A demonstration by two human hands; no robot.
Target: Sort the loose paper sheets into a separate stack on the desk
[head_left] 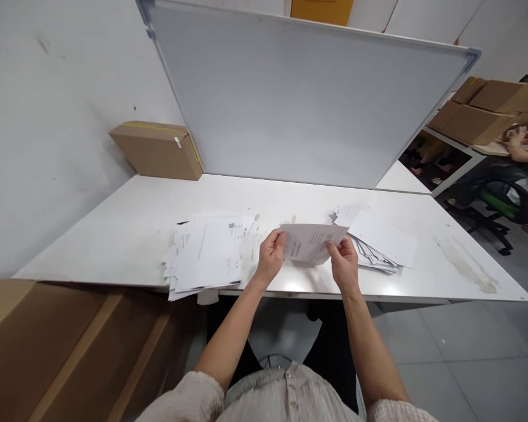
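Pinching printed paper (307,242) (too blurred to read) in left hand (271,255) and right hand (344,262)

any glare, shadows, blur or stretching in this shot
Head view: pale sheen on the white table near its front edge; head view: soft shadow on the wall beside the cardboard box; head view: print on the held paper too soft to read; head view: whiteboard splays outward, likely wide-lens stretching.

A hand could pass left of the loose white paper stack (211,255). A brown cardboard box (161,152) and upright pale-grey framed board (308,111) block the far side.
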